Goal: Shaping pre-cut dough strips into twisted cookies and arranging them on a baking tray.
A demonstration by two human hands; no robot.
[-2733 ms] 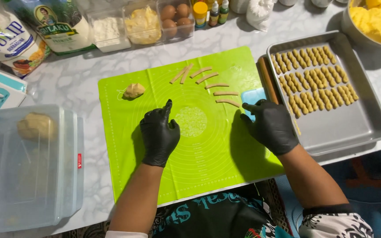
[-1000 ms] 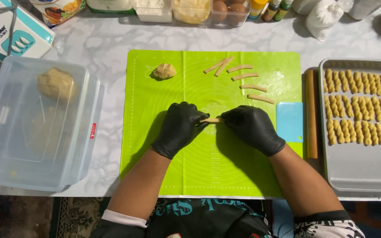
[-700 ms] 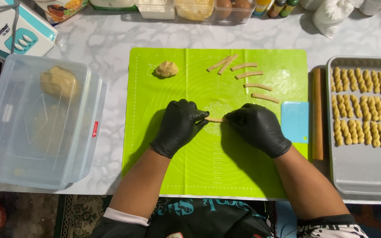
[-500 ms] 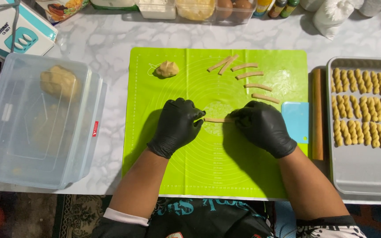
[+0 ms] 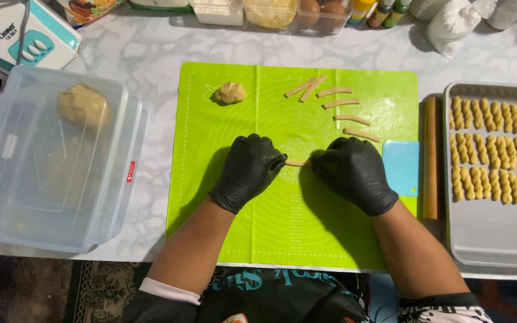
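Two gloved hands, left and right, each grip pinching one dough strip; six strips beyond.

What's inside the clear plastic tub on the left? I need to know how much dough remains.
The clear tub holds one dough lump at its far end. The hazy lid blurs the rest, so nothing else can be confirmed.

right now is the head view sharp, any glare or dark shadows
Head view: mostly sharp, with the mat grid lines readable; soft shadows fall beside the left hand and right hand; mild sheen on the gloves and the tray, no harsh glare; the floor below the table is dark.
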